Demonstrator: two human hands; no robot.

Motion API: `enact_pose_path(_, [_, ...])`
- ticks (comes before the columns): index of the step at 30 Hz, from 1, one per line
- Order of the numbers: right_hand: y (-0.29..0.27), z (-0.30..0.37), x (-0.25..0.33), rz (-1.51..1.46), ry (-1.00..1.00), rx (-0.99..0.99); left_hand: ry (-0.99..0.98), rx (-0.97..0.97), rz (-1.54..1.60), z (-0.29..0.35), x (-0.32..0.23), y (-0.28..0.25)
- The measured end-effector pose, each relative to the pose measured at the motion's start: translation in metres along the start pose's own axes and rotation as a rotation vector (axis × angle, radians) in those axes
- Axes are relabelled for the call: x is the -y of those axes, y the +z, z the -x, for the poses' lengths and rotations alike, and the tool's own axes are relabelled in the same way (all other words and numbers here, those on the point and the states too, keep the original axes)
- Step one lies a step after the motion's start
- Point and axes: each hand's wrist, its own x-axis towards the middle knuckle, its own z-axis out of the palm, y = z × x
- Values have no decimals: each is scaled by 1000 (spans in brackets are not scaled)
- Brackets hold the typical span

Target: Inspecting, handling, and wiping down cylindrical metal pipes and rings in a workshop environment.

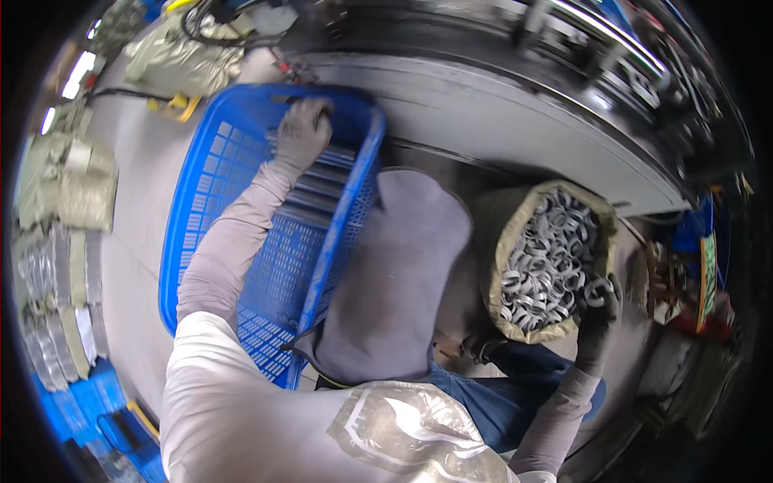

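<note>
My left hand, in a grey glove, reaches into a blue plastic crate and rests on a row of dark metal parts stacked at its far end. My right hand, in a dark glove, is closed on a few shiny metal rings at the edge of an open sack full of the same rings. A grey cloth covers my lap between crate and sack.
A long grey machine bed runs across the back behind crate and sack. Filled sacks and stacked bundles stand on the floor at left. Blue crates sit at lower left. Red and green items crowd the right.
</note>
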Motion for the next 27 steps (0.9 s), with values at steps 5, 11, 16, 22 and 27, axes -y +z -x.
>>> enact_pose_path(5, [31,-15,-17,561,-109,37,9,783,-575,251,149,38])
enact_pose_path(11, [63,-11,-1,594,28,0,-112,878,-544,339,86,122])
enact_pose_path(16, [106,-21,17,735,-80,98,-327,1207,-373,368,91,115])
enact_pose_path(22, [123,-24,36,-222,328,20,-295,1232,-172,346,58,80])
enact_pose_path(27, [139,-19,33,-636,398,73,-675,678,236,258,50,21])
